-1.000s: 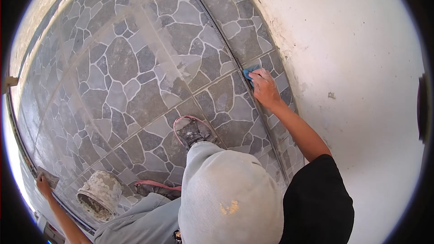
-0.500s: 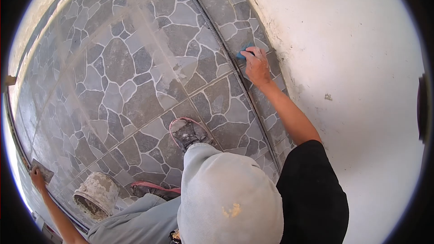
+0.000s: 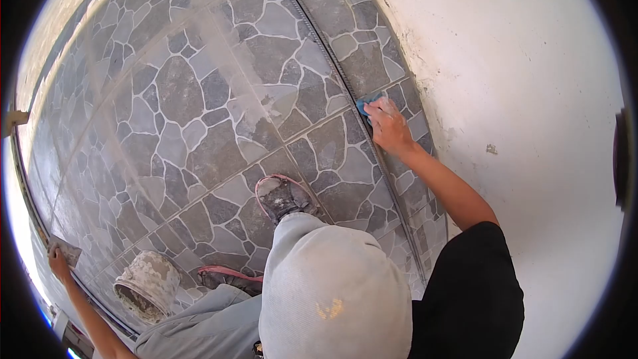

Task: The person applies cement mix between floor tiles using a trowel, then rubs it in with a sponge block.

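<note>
My right hand (image 3: 391, 126) is closed around a blue cloth or sponge (image 3: 365, 104), pressed to the tiled floor (image 3: 266, 110) beside a long dark metal strip (image 3: 325, 46). At the lower left, my left hand (image 3: 59, 262) grips a flat grey trowel-like tool (image 3: 68, 251) near the floor's far edge. Its fingers wrap round the near side of the tool. A plaster-smeared bucket (image 3: 156, 276) stands close to that hand, tilted in view, with its opening toward the lower left.
A stained white wall (image 3: 525, 93) runs along the right side. Two dirty shoes with pink edges, one at centre (image 3: 284, 198) and one lower left (image 3: 229, 278), rest on the tiles. A cap (image 3: 335, 286) covers the bottom middle.
My right hand and the blue cloth or sponge have moved down toward me, to the metal strip. My left hand still holds the flat tool. The whole view has shifted slightly.
</note>
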Demonstrator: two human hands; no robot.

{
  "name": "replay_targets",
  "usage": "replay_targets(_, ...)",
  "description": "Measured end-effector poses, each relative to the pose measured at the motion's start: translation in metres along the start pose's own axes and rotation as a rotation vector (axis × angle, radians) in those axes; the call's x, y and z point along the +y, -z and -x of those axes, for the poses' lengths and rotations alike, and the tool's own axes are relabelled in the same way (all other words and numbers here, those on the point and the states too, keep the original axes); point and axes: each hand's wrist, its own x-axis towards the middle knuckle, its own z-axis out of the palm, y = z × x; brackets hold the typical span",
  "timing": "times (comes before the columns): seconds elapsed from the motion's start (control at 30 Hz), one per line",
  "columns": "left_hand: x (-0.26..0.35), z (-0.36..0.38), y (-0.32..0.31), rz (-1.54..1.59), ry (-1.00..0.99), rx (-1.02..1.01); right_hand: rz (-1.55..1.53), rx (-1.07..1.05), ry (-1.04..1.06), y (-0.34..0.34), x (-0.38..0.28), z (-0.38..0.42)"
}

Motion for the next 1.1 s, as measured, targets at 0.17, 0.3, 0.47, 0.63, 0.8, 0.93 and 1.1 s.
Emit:
replay_targets(0.17,-0.023,0.021,-0.009,0.064,0.037,-0.065,0.088,0.036,0.003,0.006,-0.001,-0.020)
replay_targets(0.3,0.004,0.016,-0.004,-0.003,0.020,-0.087,0.153,0.141,-0.006,-0.004,-0.007,-0.021)
replay_targets(0.47,0.009,0.015,-0.012,-0.157,-0.012,-0.062,0.322,0.145,-0.149,-0.002,-0.002,-0.012)
replay_targets(0.63,-0.019,0.020,-0.017,-0.090,0.024,-0.059,0.313,0.144,-0.142,0.003,0.009,-0.013)
replay_targets(0.8,-0.023,0.022,-0.017,-0.117,0.003,-0.079,0.234,0.081,-0.127,-0.010,-0.019,-0.004)
replay_targets(0.93,-0.014,0.015,-0.016,-0.119,-0.002,-0.083,0.352,0.164,-0.222,-0.010,-0.013,-0.017)
replay_targets(1.1,-0.003,0.014,-0.013,-0.132,0.011,-0.057,0.342,0.107,-0.174,-0.004,-0.012,-0.015)
